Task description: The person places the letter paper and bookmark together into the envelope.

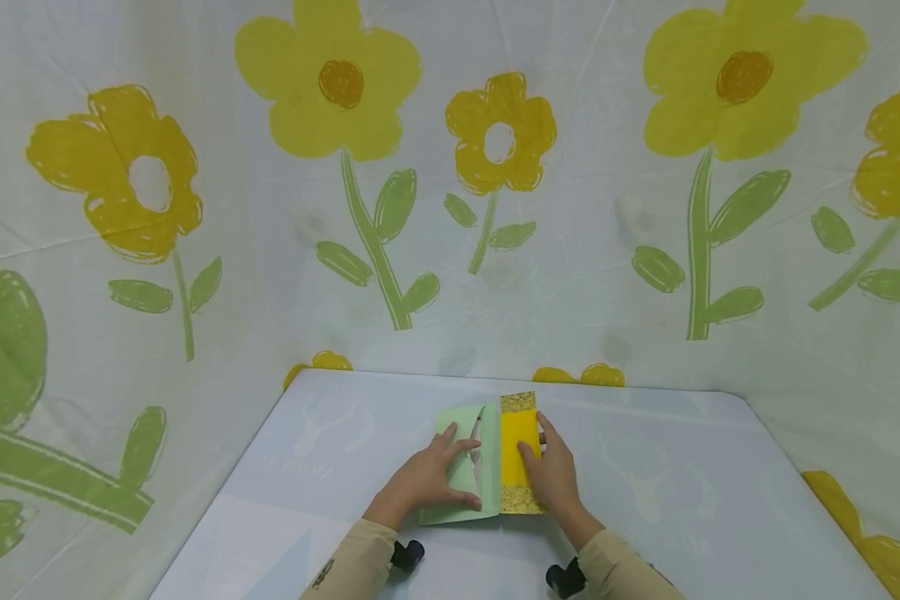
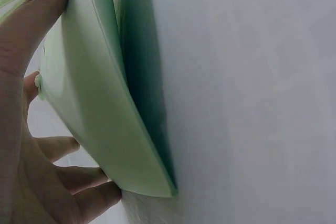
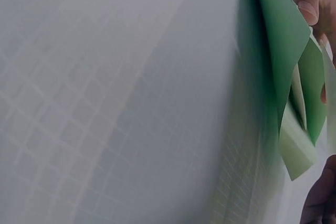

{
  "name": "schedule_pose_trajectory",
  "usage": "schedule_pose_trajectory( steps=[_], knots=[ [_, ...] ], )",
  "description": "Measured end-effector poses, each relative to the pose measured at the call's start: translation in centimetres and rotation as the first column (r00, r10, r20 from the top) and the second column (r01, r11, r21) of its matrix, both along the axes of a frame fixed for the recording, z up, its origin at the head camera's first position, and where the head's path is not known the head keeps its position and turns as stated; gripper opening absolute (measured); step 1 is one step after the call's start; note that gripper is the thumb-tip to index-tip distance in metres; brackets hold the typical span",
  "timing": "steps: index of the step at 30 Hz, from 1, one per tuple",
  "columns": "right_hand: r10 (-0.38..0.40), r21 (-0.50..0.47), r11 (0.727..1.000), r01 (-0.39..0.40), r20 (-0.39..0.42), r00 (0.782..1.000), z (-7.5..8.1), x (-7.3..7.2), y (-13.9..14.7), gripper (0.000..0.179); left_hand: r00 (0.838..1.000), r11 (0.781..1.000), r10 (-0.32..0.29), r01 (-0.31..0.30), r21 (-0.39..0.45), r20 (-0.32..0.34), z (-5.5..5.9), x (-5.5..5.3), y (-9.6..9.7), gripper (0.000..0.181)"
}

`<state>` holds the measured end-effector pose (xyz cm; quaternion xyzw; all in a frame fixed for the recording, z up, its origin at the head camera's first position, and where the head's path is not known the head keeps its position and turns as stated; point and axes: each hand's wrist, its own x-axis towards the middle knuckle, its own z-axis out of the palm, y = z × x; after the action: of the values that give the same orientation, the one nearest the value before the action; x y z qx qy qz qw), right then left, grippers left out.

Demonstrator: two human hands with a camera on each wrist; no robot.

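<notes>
A folded pale green card [image 1: 491, 492] lies spread in front of me. Its right side carries a yellow panel [image 1: 512, 442] with glittery gold bands at top and bottom. A slit-like opening on the green left side shows something whitish. My left hand [image 1: 438, 475] rests over that side, fingers spread near the opening and thumb toward the fold. Along the yellow panel's outer edge my right hand [image 1: 553, 471] grips the card, thumb on top and fingers round behind. In the right wrist view, green layers [image 3: 283, 40] stand apart beside the thumb.
The card is on a white table [image 1: 645, 517] with faint printed patterns. Behind it hangs a white cloth [image 1: 570, 275] with yellow flowers and green leaves. Black wrist devices [image 1: 408, 555] sit below both hands.
</notes>
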<state>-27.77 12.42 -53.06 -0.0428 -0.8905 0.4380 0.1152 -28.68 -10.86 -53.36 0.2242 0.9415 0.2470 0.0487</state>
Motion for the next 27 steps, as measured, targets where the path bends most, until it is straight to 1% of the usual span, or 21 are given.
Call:
schedule_pose_trajectory(
  steps=[5,12,19,27],
  knots=[
    [-0.002,-0.004,1.000,0.002,-0.007,1.000,-0.06,-0.03,-0.17,0.068,1.000,1.000,0.001,-0.001,-0.003,-0.003,-0.03,-0.03,0.03,0.099],
    [-0.004,-0.011,1.000,0.005,0.031,1.000,0.02,-0.10,-0.49,0.072,1.000,1.000,0.005,-0.005,-0.012,-0.004,0.05,-0.02,0.02,0.098],
    [0.007,-0.024,1.000,-0.005,0.044,0.999,0.00,-0.09,-0.65,0.074,1.000,1.000,0.010,-0.010,-0.019,-0.005,0.01,0.01,0.04,0.098],
    [0.010,0.000,1.000,-0.010,0.041,0.999,-0.15,-0.03,-0.74,0.072,1.000,1.000,0.007,-0.007,-0.026,0.000,0.19,0.06,0.14,0.097]
  ],
)
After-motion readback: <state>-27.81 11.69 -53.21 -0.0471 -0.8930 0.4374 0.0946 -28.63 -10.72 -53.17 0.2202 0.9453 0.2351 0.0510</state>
